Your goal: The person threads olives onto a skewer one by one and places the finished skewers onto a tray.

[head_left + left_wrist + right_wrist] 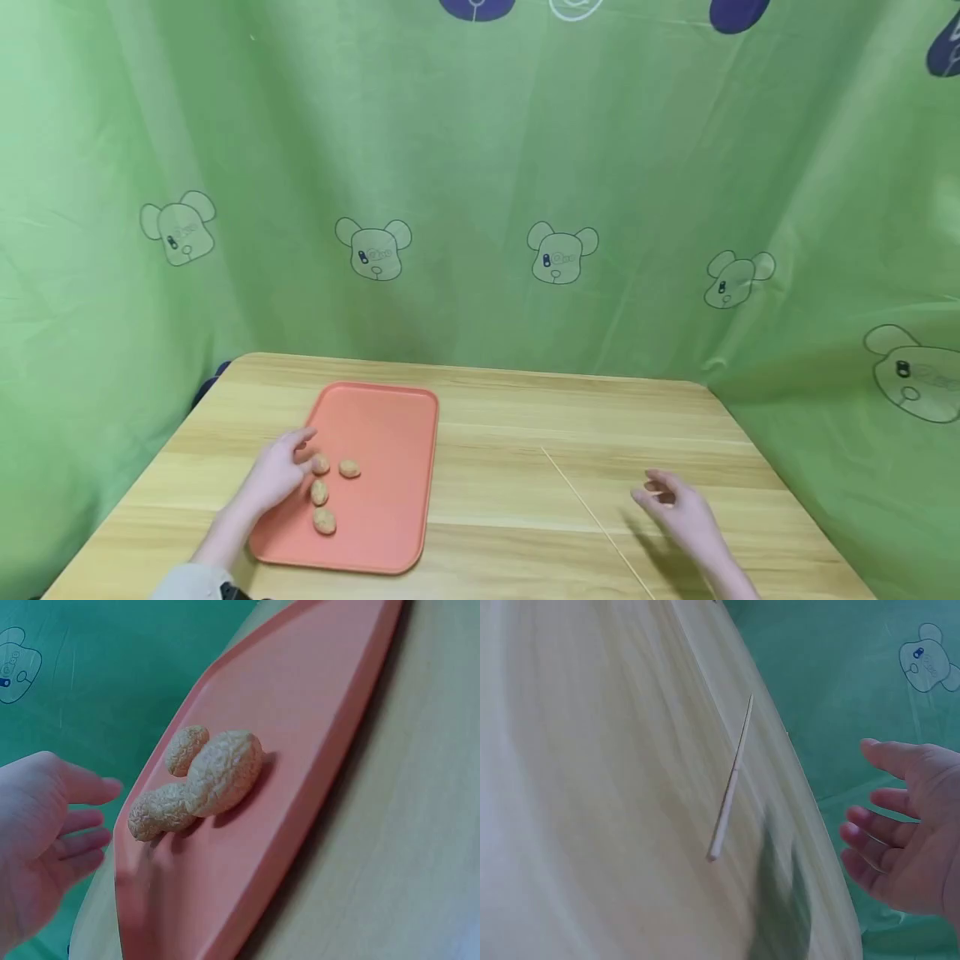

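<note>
Here's my left hand (279,473), loose-fingered and empty, over the left edge of the pink rectangular tray (390,500) whose raised rim likely corrals four tan, wrinkled oval nuts (319,492), my right hand (681,510) equally loose and empty, well right of the tray, past a thin pale stick (724,811).

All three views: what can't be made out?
Head view: near end of the stick, cut by the bottom edge.
Head view: part of the tray, behind the left hand.
Left wrist view: part of the rear nuts, behind the front nut.
Right wrist view: part of the right hand, cut by the right edge.
</note>
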`<state>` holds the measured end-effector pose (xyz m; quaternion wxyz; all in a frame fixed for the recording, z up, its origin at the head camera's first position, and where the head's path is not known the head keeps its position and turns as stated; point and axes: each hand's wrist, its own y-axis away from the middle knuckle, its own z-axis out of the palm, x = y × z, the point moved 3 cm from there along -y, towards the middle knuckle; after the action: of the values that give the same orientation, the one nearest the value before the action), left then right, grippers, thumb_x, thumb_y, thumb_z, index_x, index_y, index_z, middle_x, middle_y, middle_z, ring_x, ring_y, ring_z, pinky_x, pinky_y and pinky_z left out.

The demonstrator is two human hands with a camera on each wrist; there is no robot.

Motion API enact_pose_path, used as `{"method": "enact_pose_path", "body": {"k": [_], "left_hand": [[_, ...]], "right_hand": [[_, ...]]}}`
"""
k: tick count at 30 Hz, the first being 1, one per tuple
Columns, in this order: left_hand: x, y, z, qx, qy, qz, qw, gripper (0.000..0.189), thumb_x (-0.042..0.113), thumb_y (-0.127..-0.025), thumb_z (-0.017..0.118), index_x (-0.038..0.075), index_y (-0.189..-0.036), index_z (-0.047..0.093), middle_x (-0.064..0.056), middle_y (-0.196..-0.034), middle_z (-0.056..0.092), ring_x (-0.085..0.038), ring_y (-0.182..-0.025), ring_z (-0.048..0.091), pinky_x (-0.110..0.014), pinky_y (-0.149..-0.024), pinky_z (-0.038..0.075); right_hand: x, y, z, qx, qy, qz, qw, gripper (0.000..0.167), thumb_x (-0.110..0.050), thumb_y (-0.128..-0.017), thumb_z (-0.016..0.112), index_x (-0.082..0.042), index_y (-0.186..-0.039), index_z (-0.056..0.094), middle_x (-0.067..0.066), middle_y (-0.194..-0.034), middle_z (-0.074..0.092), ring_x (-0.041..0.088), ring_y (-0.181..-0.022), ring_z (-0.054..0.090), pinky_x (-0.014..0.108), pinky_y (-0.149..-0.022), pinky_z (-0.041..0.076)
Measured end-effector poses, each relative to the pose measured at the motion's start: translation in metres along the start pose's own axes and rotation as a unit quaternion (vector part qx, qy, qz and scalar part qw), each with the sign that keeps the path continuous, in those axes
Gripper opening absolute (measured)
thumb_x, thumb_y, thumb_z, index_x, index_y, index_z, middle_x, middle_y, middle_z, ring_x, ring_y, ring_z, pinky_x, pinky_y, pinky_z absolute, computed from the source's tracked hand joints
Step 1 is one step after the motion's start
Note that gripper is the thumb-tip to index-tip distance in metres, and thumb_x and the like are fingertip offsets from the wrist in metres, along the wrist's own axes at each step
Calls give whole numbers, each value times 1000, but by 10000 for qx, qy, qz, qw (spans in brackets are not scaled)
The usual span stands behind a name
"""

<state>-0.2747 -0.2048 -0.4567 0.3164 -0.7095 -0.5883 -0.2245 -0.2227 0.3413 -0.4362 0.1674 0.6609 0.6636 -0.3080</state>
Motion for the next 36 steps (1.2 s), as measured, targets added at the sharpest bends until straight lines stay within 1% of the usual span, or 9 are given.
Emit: {"method": "enact_pose_path", "body": {"k": [4, 6, 8, 11, 15, 21, 25, 31, 36], "left_hand": [[-1, -2, 5, -266, 358, -125, 9989, 56, 5, -84, 64, -10, -132, 40, -33, -131, 42, -47, -118, 42, -55, -99, 36], [-1, -3, 7, -309, 410, -127, 9986, 57, 6, -83, 66, -10, -131, 42, -33, -128, 44, -47, -117, 43, -55, -99, 37], [-2, -2, 7, -316, 461, -138, 9983, 55, 5, -82, 67, -11, -129, 43, -33, -125, 47, -46, -115, 46, -54, -98, 38], [-2, -1, 9, -332, 571, -181, 9977, 51, 1, -81, 65, -13, -127, 46, -30, -119, 53, -42, -110, 50, -52, -95, 41], [-4, -2, 11, -330, 628, -147, 9974, 45, -4, -81, 63, -14, -123, 49, -26, -115, 57, -38, -108, 52, -50, -93, 43], [-7, -5, 14, -304, 587, -185, 9976, 41, -5, -81, 62, -13, -120, 52, -26, -115, 58, -40, -111, 51, -51, -94, 42], [-8, -5, 15, -284, 475, -243, 9982, 40, -2, -83, 62, -13, -120, 52, -27, -116, 57, -40, -110, 51, -50, -93, 43], [-6, -5, 14, -206, 295, -160, 9992, 34, -3, -83, 62, -12, -115, 56, -26, -112, 59, -41, -109, 51, -51, -92, 43], [-5, -5, 14, -87, 161, -77, 9998, 22, 0, -82, 65, -6, -103, 64, -21, -103, 63, -36, -99, 57, -49, -86, 47]], "right_hand": [[4, 14, 5, -223, -159, 308, 9992, 49, -20, -84, 69, 9, -119, 53, 13, -99, 65, 24, -90, 60, 28, -77, 50], [6, 20, 8, -398, -174, 416, 9982, 48, -20, -83, 70, 9, -118, 54, 9, -97, 65, 20, -88, 60, 25, -77, 49], [8, 24, 13, -519, -143, 470, 9974, 47, -20, -81, 71, 9, -116, 56, 5, -95, 65, 16, -85, 59, 25, -77, 49], [10, 29, 19, -715, -109, 520, 9960, 47, -21, -81, 72, 8, -114, 57, 5, -96, 65, 15, -84, 59, 26, -76, 50], [12, 35, 26, -777, -104, 649, 9948, 42, -20, -78, 74, 4, -110, 61, 3, -94, 65, 12, -82, 58, 24, -74, 49], [11, 36, 32, -700, 254, 573, 9956, 28, -17, -72, 78, -3, -93, 66, -2, -83, 60, 9, -74, 51, 24, -66, 46], [10, 36, 34, -631, 546, 487, 9953, 24, -15, -68, 80, -7, -86, 66, -2, -81, 57, 9, -73, 48, 25, -65, 44], [12, 37, 34, -645, 841, 411, 9935, 19, -14, -68, 79, -11, -79, 63, -3, -78, 53, 11, -72, 47, 27, -64, 43], [14, 37, 34, -676, 950, 445, 9922, 14, -9, -72, 75, -14, -72, 61, -4, -75, 52, 11, -72, 47, 30, -65, 42]]}}
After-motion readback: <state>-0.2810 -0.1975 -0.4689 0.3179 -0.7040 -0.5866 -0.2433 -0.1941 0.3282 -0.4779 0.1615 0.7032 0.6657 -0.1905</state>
